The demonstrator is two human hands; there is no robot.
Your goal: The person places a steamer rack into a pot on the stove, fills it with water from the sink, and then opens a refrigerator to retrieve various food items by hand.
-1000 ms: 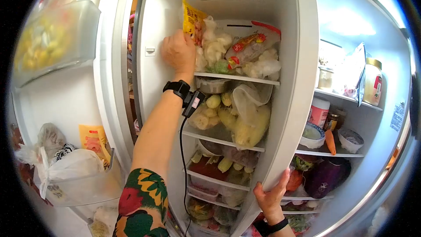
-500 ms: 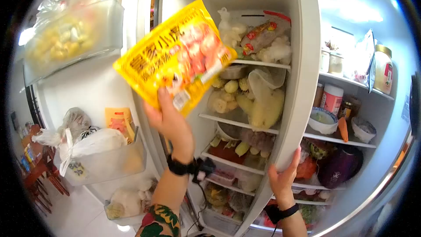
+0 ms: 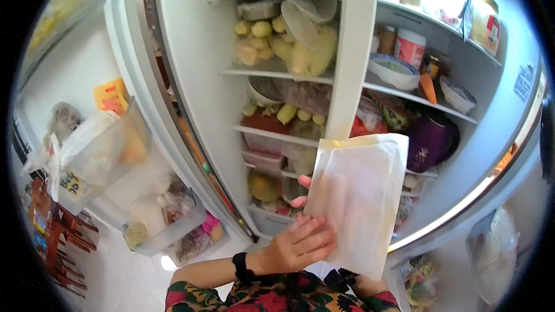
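A flat food packet (image 3: 361,208) is upright before me, its pale, milky side facing me and a trace of yellow at the top edge. My left hand (image 3: 298,245) lies against its lower left part, fingers stretched out across the surface. Behind the packet is my right hand (image 3: 301,190), mostly hidden; only fingertips show past the left edge, and they support it. Beyond stands an open fridge, its left compartment shelves (image 3: 277,73) stacked with bagged produce.
On the left, the open door carries bins (image 3: 139,121) with bags and an orange packet (image 3: 112,97). The right compartment holds jars, a bowl (image 3: 394,72), a carrot (image 3: 428,88) and a purple container (image 3: 433,141). A wooden chair (image 3: 58,225) stands far left.
The yellow packet has come down and right from my raised left hand, and its pale side now faces me. My right hand has left the fridge's middle edge and is behind the packet.
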